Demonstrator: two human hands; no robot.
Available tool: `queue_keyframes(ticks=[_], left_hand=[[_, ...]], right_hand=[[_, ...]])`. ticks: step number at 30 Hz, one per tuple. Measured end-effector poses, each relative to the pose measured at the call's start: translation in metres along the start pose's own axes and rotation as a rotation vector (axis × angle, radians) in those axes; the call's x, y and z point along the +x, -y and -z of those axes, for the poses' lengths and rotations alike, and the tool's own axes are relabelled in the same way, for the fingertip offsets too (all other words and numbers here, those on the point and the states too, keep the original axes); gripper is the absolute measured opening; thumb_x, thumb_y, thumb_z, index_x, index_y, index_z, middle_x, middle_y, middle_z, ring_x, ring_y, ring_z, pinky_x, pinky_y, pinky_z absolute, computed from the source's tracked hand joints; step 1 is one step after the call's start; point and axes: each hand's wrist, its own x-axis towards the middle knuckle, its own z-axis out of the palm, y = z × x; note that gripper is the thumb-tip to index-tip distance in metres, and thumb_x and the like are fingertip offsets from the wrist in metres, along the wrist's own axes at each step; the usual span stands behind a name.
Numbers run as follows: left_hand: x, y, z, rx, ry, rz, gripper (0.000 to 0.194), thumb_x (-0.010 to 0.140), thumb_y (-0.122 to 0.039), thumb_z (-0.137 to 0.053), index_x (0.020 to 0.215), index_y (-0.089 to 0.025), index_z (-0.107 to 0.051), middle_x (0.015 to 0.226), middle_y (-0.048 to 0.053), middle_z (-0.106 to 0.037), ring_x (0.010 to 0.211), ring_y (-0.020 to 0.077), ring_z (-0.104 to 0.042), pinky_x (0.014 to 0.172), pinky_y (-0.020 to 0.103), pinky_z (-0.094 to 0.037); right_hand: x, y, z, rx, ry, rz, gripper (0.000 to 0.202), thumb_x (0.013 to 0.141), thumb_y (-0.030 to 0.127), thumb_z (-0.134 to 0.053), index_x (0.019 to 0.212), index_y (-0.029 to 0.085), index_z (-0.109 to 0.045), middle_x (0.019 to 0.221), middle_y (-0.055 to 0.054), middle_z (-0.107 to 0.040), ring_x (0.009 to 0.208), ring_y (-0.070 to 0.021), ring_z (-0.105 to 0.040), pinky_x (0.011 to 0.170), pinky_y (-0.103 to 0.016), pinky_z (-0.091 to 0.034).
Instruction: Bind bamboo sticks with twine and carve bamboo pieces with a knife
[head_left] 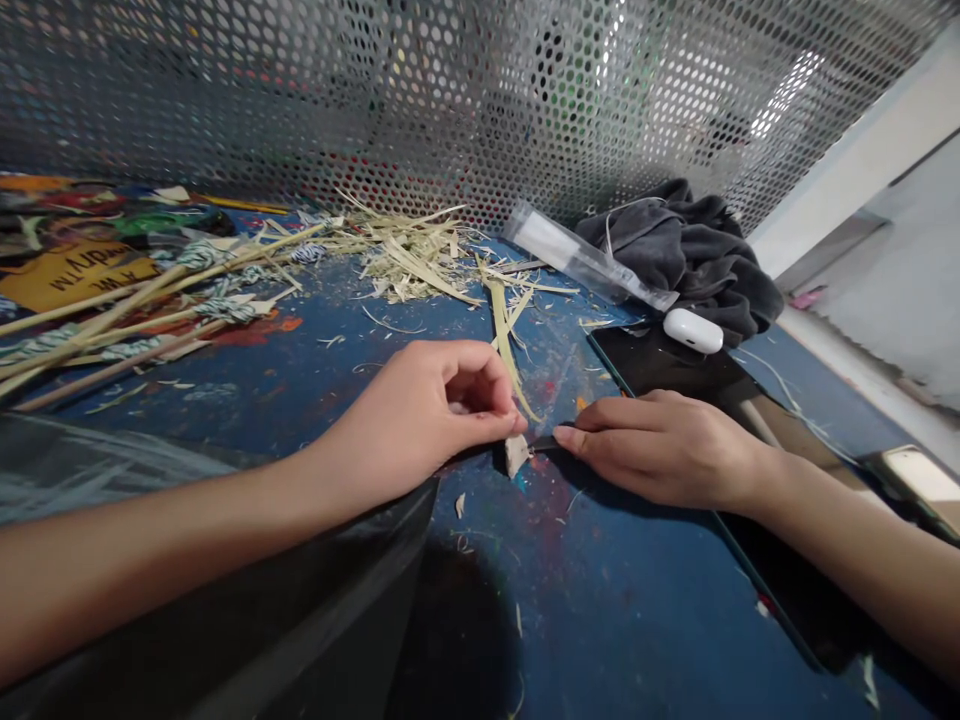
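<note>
My left hand (439, 410) is closed in a pinch at the middle of the blue table. Under its fingertips a small pale chip, perhaps of wood, (516, 456) stands against the tabletop. From the right, my right hand (656, 445) comes in with its fingers closed round a thin dark blade-like tool (546, 442). The tip of that tool meets or nearly meets the chip's right side; I cannot tell which. Most of the tool is hidden in my fingers. Just beyond the fingertips lies a pale green fibrous strip (504, 325).
Pale shavings (412, 255) are heaped by the perforated metal screen (375, 90). Cord-wrapped sticks (112, 310) lie at left, above dark plastic sheeting (225, 610). At right are a dark glossy panel (675, 365), a white earbud case (692, 330), grey cloth (675, 250) and a phone (919, 480).
</note>
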Motion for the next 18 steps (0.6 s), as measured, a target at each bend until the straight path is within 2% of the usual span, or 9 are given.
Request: queue_keyframes(ticks=[8, 14, 18], left_hand=[[-0.003, -0.002, 0.000, -0.039, -0.008, 0.035, 0.019, 0.071, -0.010, -0.073, 0.061, -0.015, -0.057, 0.062, -0.007, -0.067, 0.056, 0.0036, -0.059, 0.055, 0.010, -0.046], [-0.003, -0.002, 0.000, -0.037, -0.015, 0.026, 0.019, 0.070, -0.009, -0.075, 0.062, -0.014, -0.058, 0.060, -0.008, -0.064, 0.054, 0.0018, -0.057, 0.053, 0.008, -0.044], [-0.001, -0.001, 0.000, -0.036, -0.006, 0.022, 0.018, 0.070, -0.011, -0.074, 0.062, -0.015, -0.058, 0.060, -0.007, -0.064, 0.054, 0.0025, -0.056, 0.051, 0.009, -0.044]], right_hand=[[0.002, 0.002, 0.006, -0.088, 0.031, 0.077, 0.020, 0.100, 0.017, -0.045, 0.107, 0.014, -0.064, 0.081, -0.001, -0.070, 0.064, -0.0080, -0.065, 0.045, -0.025, -0.038], [-0.004, 0.005, -0.003, 0.055, -0.134, -0.042, 0.016, 0.097, 0.018, -0.053, 0.111, 0.019, -0.061, 0.087, -0.001, -0.072, 0.073, -0.0076, -0.067, 0.051, -0.021, -0.043], [-0.003, 0.008, -0.004, -0.104, -0.164, -0.079, 0.018, 0.097, 0.017, -0.051, 0.111, 0.020, -0.062, 0.086, 0.000, -0.073, 0.066, -0.0075, -0.066, 0.048, -0.022, -0.041]])
